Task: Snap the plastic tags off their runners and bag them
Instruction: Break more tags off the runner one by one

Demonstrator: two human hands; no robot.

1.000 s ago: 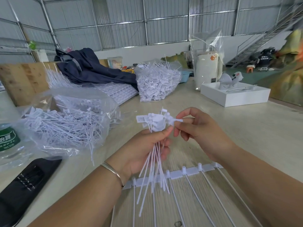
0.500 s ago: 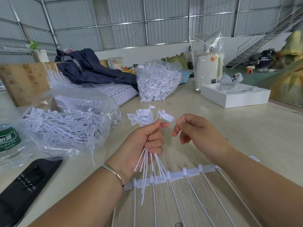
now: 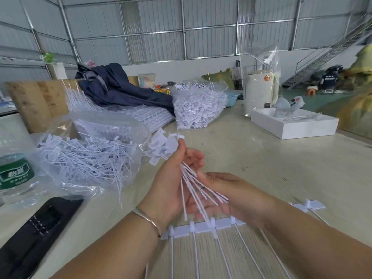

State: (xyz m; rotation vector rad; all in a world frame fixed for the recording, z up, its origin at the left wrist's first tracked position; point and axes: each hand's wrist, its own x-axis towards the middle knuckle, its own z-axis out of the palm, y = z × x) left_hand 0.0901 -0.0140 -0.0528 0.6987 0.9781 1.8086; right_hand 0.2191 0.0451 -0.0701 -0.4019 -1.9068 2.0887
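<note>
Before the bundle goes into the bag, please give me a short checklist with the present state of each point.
1. Left hand grips the bundle of tags: ok.
2. Stems gathered together: not ok, they fan out over the right hand.
3. Right hand free to help: ok, its fingers lie open under the stems.
4. Bag within reach, to the left of the hands: ok.
5. Bag mouth open toward the hands: cannot tell, the plastic is crumpled.
6. Runner fully stripped: not ok, tags still sit on it near the wrists.
</note>
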